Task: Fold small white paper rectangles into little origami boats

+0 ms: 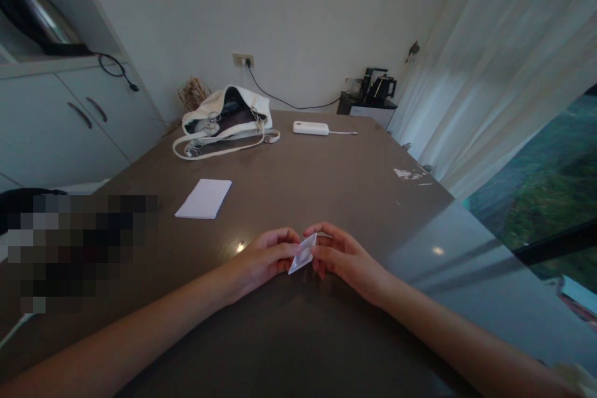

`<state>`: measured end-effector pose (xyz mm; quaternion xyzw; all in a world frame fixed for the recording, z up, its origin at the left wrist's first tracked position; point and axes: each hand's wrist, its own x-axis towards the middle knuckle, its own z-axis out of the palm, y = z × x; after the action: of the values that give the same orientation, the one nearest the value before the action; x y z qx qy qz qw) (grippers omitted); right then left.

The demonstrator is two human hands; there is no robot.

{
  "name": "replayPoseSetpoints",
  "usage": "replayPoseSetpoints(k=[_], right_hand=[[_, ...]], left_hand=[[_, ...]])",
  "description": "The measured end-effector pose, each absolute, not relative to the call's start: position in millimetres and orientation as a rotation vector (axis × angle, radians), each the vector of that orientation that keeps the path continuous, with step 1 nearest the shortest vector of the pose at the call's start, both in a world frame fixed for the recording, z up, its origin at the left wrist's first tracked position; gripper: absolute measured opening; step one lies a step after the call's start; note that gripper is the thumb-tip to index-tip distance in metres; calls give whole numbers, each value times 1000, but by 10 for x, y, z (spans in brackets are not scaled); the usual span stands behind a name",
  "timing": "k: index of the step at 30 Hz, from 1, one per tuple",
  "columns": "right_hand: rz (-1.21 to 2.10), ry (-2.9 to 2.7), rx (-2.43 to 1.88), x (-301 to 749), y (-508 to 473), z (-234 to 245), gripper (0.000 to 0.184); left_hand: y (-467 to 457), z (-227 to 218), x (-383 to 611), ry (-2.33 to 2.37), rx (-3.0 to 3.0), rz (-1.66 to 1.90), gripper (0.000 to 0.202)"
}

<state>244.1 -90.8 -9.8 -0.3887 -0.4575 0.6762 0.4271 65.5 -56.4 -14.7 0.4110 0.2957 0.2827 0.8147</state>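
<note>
Both my hands pinch one small folded paper (303,253) between them: left hand (261,259) and right hand (345,258) closed on its edges, notepad (204,198) beyond the left.

A pixelated patch (79,249) hides what lies at your left; the kettle (35,15) is cut off by the edge.

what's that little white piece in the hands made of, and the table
Folded piece: likely thin white paper, matte, with crisp creased edges, pinched by left hand and right hand. Table: smooth brown top, semi-gloss with light glints; laminate or stone, cannot tell.
</note>
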Motion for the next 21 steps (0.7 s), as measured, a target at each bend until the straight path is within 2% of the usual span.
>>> replayPoseSetpoints(k=[6, 13, 17, 21], right_hand=[[1284, -1483, -1196, 2551, -841, -69, 25], [1277, -1500, -1239, 2595, -800, -63, 25], [1264, -1496, -1248, 2591, -797, -68, 25], [1111, -1521, -1304, 2783, -710, 8, 24]], left_hand=[[-562, -164, 644, 665, 1034, 586, 26], [-540, -215, 627, 728, 1123, 594, 27], [-526, -241, 643, 739, 1143, 588, 34], [-498, -248, 604, 806, 1226, 631, 35]])
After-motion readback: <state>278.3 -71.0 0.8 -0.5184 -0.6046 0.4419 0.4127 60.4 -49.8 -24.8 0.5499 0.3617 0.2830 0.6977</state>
